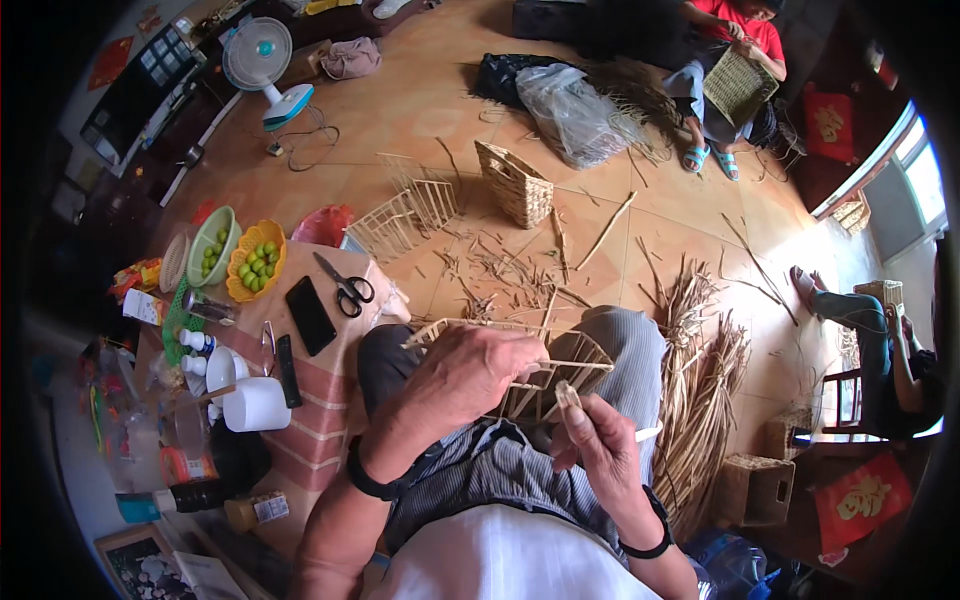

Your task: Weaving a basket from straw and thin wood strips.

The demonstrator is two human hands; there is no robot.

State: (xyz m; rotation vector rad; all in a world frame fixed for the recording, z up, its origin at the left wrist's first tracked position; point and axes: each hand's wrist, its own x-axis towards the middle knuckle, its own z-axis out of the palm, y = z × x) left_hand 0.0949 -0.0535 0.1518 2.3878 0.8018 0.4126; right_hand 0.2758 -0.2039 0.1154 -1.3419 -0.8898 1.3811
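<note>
A tan open basket frame (590,366) of thin bars rests on my lap between my knees. My left hand (465,372) is closed on its near upper rim, the fingertips pinching at a bar; much of the frame is hidden beneath it. Just right of there, my right hand (600,440) is closed, thumb and finger pressed on the short end of a pale dried-stalk strip (566,394). A slim white piece (649,433) juts out from the same hand; its kind is unclear. One stalk (549,312) stands up past the frame's far side.
Bundles of dried stalks (685,390) lie right of my knee. A table at left holds scissors (354,294), a phone (311,315), a white cup (257,404) and fruit bowls (243,278). Ahead stand a woven basket (515,185) and bare frames (395,222). Two people sit at right.
</note>
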